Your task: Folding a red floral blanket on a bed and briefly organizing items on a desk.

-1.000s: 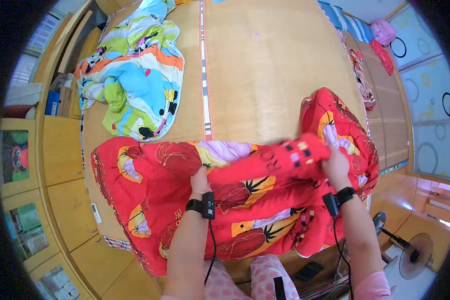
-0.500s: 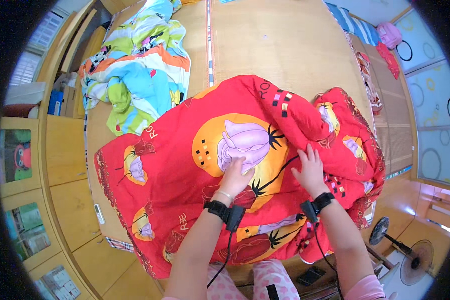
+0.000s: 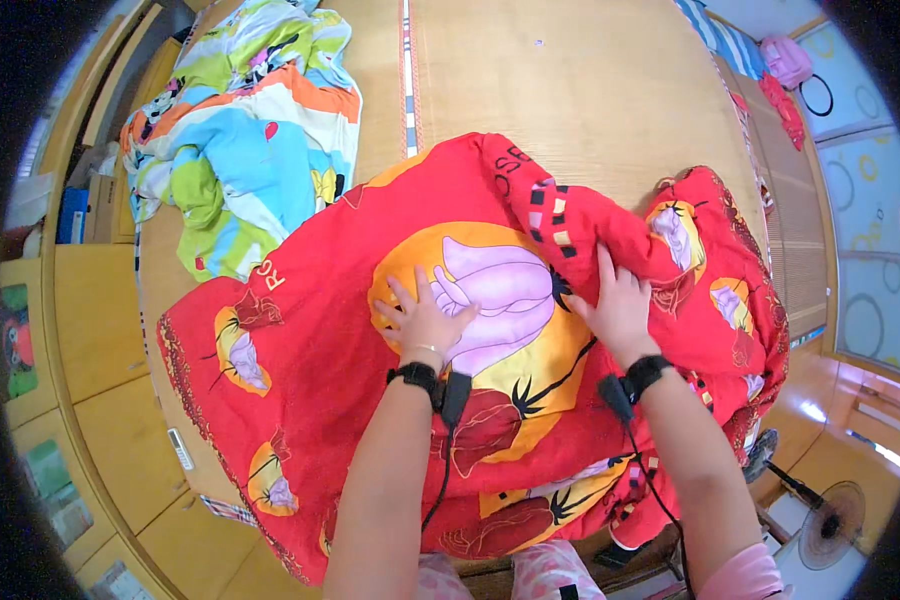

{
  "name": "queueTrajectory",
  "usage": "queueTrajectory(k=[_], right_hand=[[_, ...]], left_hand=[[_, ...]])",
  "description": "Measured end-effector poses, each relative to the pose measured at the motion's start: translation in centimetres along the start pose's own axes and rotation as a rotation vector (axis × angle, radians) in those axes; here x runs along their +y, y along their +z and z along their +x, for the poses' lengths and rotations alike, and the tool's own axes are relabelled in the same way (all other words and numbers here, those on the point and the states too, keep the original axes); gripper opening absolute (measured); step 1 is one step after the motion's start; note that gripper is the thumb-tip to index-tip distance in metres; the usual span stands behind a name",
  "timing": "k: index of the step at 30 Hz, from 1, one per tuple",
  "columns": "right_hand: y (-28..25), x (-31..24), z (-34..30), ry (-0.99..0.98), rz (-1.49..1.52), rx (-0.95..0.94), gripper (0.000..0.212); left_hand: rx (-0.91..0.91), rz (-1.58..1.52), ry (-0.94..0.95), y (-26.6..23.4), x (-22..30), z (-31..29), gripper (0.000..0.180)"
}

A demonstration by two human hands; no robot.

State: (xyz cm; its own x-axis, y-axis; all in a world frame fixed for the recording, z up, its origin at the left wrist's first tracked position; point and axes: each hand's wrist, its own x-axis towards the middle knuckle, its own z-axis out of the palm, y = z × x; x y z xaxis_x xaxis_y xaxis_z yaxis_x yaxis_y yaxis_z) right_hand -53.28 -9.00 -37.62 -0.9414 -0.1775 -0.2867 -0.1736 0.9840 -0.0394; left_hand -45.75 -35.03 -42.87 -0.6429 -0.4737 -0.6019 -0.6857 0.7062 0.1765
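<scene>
A large red blanket [image 3: 310, 350] with orange, purple and palm prints lies spread over the near part of a wooden bed platform [image 3: 570, 90]. My left hand [image 3: 425, 320] rests flat on it, fingers apart, over the purple flower print. My right hand [image 3: 620, 305] presses flat on the blanket a little to the right, beside a raised fold with a chequered strip [image 3: 555, 215]. Both wrists wear black bands with cables. Neither hand grips the cloth.
A crumpled multicoloured blanket [image 3: 240, 130] in blue, green, orange and white lies at the far left of the platform. Wooden cabinets [image 3: 90, 330] run along the left. A fan [image 3: 830, 520] stands on the floor at the lower right. Pink items [image 3: 785, 60] hang at the far right.
The blanket, bunched and held up a second ago, has been flipped open and spread away from me. Both hands let go and now lie flat on it, smoothing outward.
</scene>
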Motion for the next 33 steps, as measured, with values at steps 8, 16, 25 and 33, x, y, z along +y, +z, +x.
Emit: queueTrajectory(k=[8,16,25,33], right_hand=[[2.7,3.2,10.3,0.141,0.134,-0.449,0.108],[4.0,4.5,13.5,0.156,0.158,-0.442,0.104],[3.3,3.3,15.2,0.194,0.251,-0.458,0.105],[3.4,5.1,15.9,0.222,0.306,-0.58,0.102]], left_hand=[[-0.127,0.059,-0.254,-1.3,4.9,3.8,0.139],[-0.2,0.091,-0.235,-2.2,5.1,5.9,0.147],[-0.217,0.097,-0.163,-3.0,4.3,8.5,0.154],[0.507,-0.083,0.569,-7.9,8.5,16.7,0.075]])
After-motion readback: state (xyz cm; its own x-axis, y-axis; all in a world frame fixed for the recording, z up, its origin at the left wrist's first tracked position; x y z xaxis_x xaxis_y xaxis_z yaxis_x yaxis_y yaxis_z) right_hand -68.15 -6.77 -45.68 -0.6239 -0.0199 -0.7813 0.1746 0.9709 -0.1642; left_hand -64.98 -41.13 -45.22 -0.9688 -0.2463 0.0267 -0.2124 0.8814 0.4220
